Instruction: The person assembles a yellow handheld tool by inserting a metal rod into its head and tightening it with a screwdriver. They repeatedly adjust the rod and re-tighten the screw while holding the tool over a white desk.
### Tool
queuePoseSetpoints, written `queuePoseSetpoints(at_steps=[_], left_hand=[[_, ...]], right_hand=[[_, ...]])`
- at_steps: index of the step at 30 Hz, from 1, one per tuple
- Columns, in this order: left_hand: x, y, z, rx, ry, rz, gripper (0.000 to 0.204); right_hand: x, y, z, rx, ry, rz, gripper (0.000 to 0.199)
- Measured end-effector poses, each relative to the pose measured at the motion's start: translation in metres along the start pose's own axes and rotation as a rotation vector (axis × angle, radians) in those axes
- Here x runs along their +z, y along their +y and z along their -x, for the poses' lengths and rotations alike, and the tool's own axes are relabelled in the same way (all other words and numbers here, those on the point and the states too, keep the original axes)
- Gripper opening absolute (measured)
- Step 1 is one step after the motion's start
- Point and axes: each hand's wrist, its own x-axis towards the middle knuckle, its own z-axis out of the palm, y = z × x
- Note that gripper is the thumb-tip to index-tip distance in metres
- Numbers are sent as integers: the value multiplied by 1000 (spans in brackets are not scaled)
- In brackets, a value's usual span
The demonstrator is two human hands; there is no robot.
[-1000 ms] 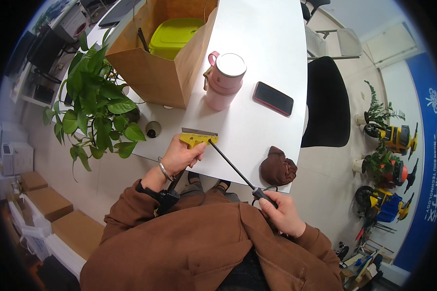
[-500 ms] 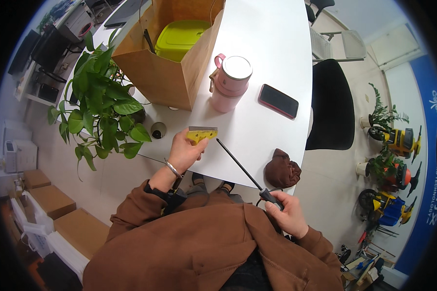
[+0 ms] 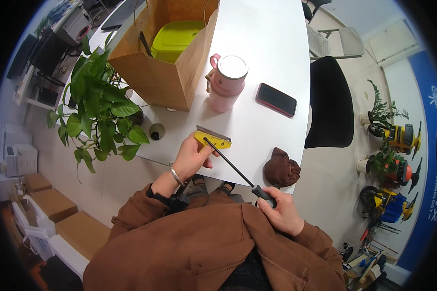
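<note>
My left hand (image 3: 192, 157) pinches one end of a yellow scraper head (image 3: 219, 142) with a straight metal blade along its far edge. It is held above the near part of the white table. In my right hand (image 3: 282, 214) is the dark grey handle of a long black-shafted screwdriver (image 3: 234, 168), with the fingers wrapped round it. The shaft slants up to the left, and its tip meets the yellow face of the scraper head near my left fingers. Whether the tip sits in a screw is too small to tell.
On the white table (image 3: 264, 48) stand a pink tumbler (image 3: 226, 89), a phone (image 3: 276, 100) and a paper bag (image 3: 155, 80) holding a green-lidded box (image 3: 177, 39). A brown cloth bundle (image 3: 282, 168) lies near the right edge. A leafy plant (image 3: 99, 104) hangs over the left side.
The scraper head has moved slightly right and tilted, its right end lower. The screwdriver has shifted up and left; its tip, apart from the scraper head before, now meets its yellow face.
</note>
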Motion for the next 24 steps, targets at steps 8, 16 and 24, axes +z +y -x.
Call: queuePoseSetpoints(at_steps=[8,16,24], left_hand=[[-1,-1,14,330,80,-167,23],[0,-4,15,370,119,-350,22],[2,-4,9,219,40,-6,22]], right_hand=[[-31,-15,-5,553,-363,-832,23],[-30,-22,-1,289,-250,-275,19],[-13,-22,1,-166,111,147,22]])
